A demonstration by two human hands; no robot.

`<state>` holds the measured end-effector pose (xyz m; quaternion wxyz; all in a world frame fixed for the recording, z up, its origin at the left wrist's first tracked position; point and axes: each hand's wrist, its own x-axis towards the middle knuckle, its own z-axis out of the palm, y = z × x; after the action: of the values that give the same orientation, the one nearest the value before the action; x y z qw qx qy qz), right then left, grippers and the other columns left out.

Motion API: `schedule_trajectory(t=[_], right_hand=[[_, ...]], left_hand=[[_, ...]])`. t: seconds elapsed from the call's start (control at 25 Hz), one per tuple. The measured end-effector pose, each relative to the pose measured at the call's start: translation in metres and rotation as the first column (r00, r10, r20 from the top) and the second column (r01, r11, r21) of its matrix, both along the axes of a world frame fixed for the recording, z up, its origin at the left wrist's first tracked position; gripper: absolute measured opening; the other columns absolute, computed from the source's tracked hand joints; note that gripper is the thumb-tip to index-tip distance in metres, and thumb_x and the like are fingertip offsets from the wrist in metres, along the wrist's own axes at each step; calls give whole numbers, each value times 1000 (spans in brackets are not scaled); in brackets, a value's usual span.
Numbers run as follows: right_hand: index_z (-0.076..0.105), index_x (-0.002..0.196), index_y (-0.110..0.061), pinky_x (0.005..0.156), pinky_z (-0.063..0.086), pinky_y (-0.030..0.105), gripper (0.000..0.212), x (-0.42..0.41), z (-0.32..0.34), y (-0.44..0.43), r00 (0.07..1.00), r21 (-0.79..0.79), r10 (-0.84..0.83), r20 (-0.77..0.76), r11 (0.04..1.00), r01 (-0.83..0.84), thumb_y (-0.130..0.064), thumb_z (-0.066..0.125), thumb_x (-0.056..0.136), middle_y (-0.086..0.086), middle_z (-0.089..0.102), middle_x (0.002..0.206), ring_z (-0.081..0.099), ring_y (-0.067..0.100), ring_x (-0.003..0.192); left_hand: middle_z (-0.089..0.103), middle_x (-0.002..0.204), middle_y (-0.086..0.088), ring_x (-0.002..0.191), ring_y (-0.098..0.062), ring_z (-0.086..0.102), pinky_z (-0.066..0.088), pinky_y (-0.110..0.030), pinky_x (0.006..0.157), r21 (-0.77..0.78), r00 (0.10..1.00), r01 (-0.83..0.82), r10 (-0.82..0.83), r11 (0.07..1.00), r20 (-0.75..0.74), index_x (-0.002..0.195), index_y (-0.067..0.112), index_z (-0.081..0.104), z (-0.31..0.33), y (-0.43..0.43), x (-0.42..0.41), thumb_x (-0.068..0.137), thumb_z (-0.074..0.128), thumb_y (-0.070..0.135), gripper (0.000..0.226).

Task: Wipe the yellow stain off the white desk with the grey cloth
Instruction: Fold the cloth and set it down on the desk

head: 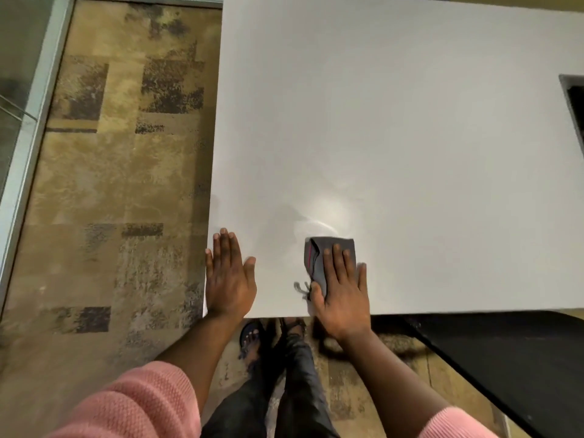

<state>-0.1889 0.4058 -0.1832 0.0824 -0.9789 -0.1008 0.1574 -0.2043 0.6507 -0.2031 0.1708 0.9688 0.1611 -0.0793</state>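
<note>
Pink sleeves [139, 403] lead to the left hand [229, 276], fingers flat and open on the white desk [410, 137], and the right hand [343, 295], fingers spread, pressing the grey cloth [319, 257] beneath them.

Glossy smooth desk [410, 121], soft cloth [319, 257]

Single head-worn wide-angle view, looking steeply down and forward from close above the white desk [395, 128] near edge, carpet [126, 184] to its left.
</note>
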Motion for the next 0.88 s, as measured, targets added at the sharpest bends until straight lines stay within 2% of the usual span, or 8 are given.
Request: schedule_trajectory(t=[0.16,0.28,0.36,0.48,0.56,0.6,0.68,0.88], right_hand=[[2,166,-21,129,0,50,71,-18,21,16,954,122,278,-114,957,-264,-50,27,107,-2,-6,173,-14,18,160],[2,167,-24,128,-4,47,66,-52,33,-14,910,142,382,-162,922,-361,-43,25,107,-6,-7,173,-19,14,158],[5,167,-28,128,-7,46,67,-65,39,-33,919,134,352,-176,934,-332,-44,22,104,-8,-6,173,-19,16,159],[26,164,-28,129,13,49,62,-66,55,-37,970,167,191,-151,972,-165,-44,28,104,5,14,174,9,28,160],[57,141,-16,103,50,47,46,-65,58,-36,999,241,-41,-25,970,46,-31,49,99,16,56,143,55,38,127],[62,128,-14,87,55,45,36,-65,56,-36,984,261,-176,18,951,165,-26,56,95,13,64,124,63,37,106],[64,117,-17,76,55,44,26,-70,54,-36,943,210,-333,12,923,323,-20,64,92,8,67,110,65,33,93],[64,112,-24,80,52,43,16,-87,49,-36,854,251,-513,-82,819,516,-20,62,96,1,67,108,63,28,96]], left_hand=[[7,170,-11,159,-24,1,0,-51,128,-77,995,73,-67,994,79,161,6,15,22,-3,4,106,25,45,68],[10,171,-7,159,-26,6,7,-55,127,-54,920,382,-373,923,122,161,15,24,52,-25,17,106,40,39,62],[8,172,-4,159,-25,3,5,-57,127,-26,776,631,-631,775,26,161,22,27,65,-48,22,107,44,36,59],[14,171,-1,159,-25,2,-5,-56,126,-21,612,786,-782,618,-116,159,26,30,70,-78,18,106,44,32,55],[21,170,-3,158,-27,8,-5,-57,125,27,620,782,-771,623,-145,157,25,36,69,-85,17,105,47,28,53],[25,168,-4,157,-28,12,-5,-57,125,44,627,777,-766,628,-145,155,23,39,69,-87,19,104,48,26,52],[29,167,-5,156,-29,16,-3,-57,124,98,616,787,-773,609,-152,151,22,46,69,-88,25,104,47,23,47],[50,155,-4,151,-31,32,9,-61,124,132,535,844,-832,520,-147,142,18,56,65,-97,36,98,55,9,45]])
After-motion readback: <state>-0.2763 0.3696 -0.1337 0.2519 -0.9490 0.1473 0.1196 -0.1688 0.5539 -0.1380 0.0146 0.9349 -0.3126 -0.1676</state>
